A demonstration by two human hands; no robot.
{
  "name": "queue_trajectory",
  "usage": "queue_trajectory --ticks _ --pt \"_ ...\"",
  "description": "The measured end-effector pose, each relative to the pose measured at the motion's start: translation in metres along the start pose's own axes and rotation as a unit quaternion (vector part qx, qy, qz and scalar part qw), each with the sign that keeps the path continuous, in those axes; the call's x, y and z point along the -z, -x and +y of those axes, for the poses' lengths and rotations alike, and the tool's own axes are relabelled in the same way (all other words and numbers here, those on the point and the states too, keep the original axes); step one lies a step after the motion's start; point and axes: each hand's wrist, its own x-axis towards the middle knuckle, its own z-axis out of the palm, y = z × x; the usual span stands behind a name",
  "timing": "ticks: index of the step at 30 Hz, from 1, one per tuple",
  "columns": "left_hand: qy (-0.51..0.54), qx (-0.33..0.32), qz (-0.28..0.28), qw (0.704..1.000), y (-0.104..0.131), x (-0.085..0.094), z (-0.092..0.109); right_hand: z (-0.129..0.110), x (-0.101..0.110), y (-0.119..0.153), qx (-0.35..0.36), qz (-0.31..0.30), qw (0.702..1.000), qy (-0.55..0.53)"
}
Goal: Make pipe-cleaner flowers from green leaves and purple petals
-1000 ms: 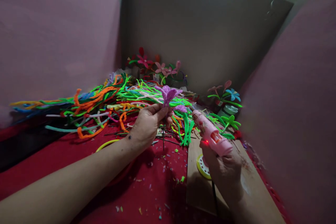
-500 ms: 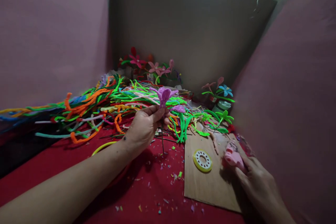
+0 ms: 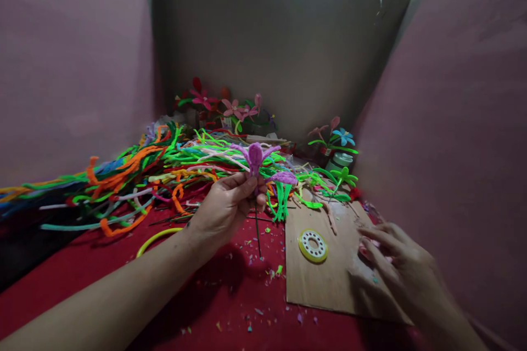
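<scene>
My left hand (image 3: 230, 200) pinches a purple fuzzy pipe-cleaner flower (image 3: 254, 158) just below its petals. Its thin dark wire stem (image 3: 258, 233) hangs down under the fingers, and one petal (image 3: 284, 177) sticks out low on the right. At the right edge of the wooden board (image 3: 325, 290), my right hand (image 3: 405, 263) is over a pink plastic tool (image 3: 373, 249), with thumb and fingers stretched out and apart. The hand covers most of the tool, so its kind is unclear. Left of it lies a yellow-and-white tape roll (image 3: 313, 245).
A large heap of coloured pipe cleaners (image 3: 135, 167) spreads across the back and left of the red cloth (image 3: 197, 296). Finished flowers (image 3: 230, 107) stand behind it. A blue flower (image 3: 343, 136) is near a jar (image 3: 341, 162). A yellow ring (image 3: 158, 238) lies by my left forearm. Scraps dot the cloth.
The pink tool has gone from my right hand's grip to low at the board's right side, and those fingers have loosened. My left hand still holds the purple flower. The view has shifted slightly right.
</scene>
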Motion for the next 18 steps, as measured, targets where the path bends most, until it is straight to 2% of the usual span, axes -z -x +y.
queue_trajectory --ticks 2,5,8,10,12,15,18 --pt "0.006 0.006 -0.006 1.0 0.004 -0.003 -0.002 -0.049 -0.011 -0.006 0.009 -0.056 0.978 -0.2" --pt "0.013 0.026 -0.022 0.999 0.01 -0.008 -0.005 -0.11 -0.037 -0.018 -0.075 -0.084 0.896 -0.431" --pt "0.025 0.047 -0.02 0.998 0.013 -0.012 -0.008 -0.139 -0.059 -0.026 -0.105 -0.088 0.766 -0.628" --pt "0.033 0.051 -0.013 0.998 0.015 -0.013 -0.008 -0.143 -0.067 -0.028 -0.105 -0.081 0.719 -0.682" --pt "0.029 0.056 -0.018 0.998 0.015 -0.014 -0.008 -0.143 -0.07 -0.028 -0.101 -0.08 0.708 -0.694" --pt "0.013 0.059 -0.03 0.998 0.016 -0.014 -0.008 -0.142 -0.071 -0.028 -0.1 -0.081 0.709 -0.693" --pt "-0.009 0.051 -0.037 0.998 0.017 -0.014 -0.008 -0.143 -0.069 -0.029 -0.109 -0.056 0.698 -0.706"
